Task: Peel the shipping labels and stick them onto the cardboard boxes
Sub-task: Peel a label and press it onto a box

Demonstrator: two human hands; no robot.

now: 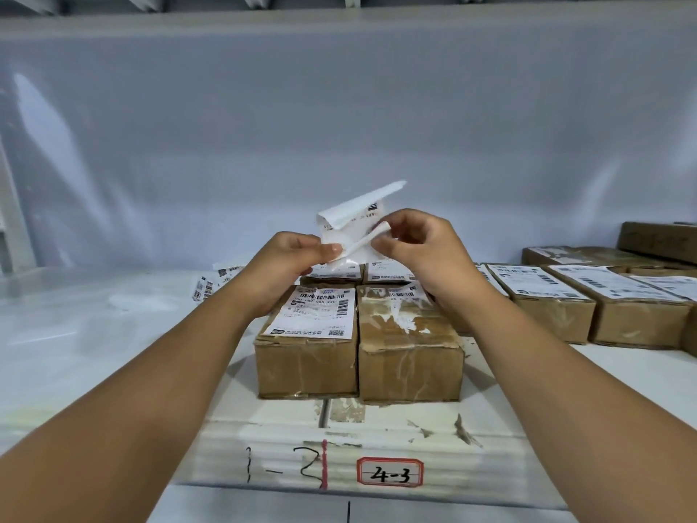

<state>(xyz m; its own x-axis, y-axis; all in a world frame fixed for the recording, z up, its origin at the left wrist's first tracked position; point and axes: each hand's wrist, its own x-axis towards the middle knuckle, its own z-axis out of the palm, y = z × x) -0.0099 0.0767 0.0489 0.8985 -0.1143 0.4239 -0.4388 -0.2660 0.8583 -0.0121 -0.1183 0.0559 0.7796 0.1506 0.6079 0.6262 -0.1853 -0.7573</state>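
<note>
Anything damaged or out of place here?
The front right box has torn white paper scraps and wrinkled tape on top, unlike the front left box with its flat label. Loose labels lie on the table at left, off any box. The held label curls, normal for peeling.

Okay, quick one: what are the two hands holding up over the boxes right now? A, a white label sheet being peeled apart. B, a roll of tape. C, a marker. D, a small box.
A: the left hand and the right hand each pinch the white shipping label, whose layers curl apart above the cardboard boxes.
</note>
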